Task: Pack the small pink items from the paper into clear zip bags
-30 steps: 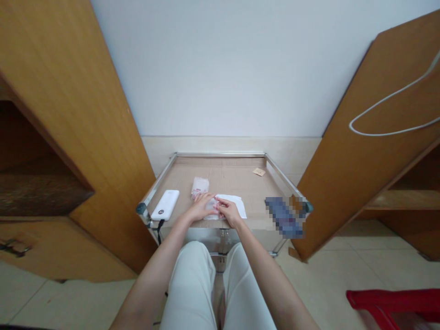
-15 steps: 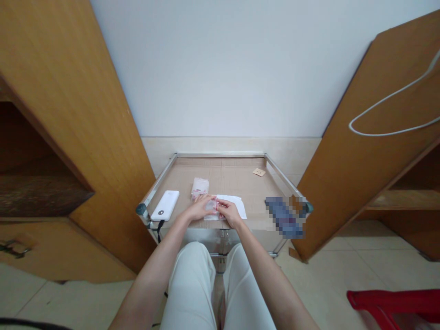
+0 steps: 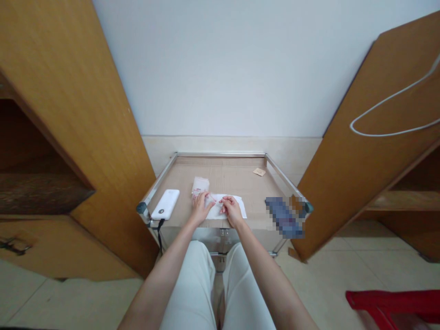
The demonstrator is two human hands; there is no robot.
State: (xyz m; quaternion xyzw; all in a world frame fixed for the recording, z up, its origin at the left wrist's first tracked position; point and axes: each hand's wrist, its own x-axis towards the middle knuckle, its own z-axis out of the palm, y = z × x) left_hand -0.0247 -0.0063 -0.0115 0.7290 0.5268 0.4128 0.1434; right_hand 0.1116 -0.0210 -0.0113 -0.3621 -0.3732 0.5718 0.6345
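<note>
My left hand [image 3: 200, 208] and my right hand [image 3: 232, 211] rest over a white sheet of paper [image 3: 236, 206] near the front edge of a small metal-railed table [image 3: 223, 176]. Both hands have their fingers curled in a pinch. Between them stretches a thin strip [image 3: 216, 199] that is too small to name. A small clear packet with red print [image 3: 200, 185] lies just beyond my left hand.
A white power bank [image 3: 165, 204] with a dark cable lies at the table's left. A small tan scrap [image 3: 259, 172] sits far right. A blurred-out object [image 3: 284, 216] is at the right front. Wooden cabinet doors [image 3: 68, 119] flank the table. A red stool [image 3: 392, 305] stands at lower right.
My hands have drawn slightly apart, and the thin strip is now stretched between them. The small clear piece that they held together is no longer seen.
</note>
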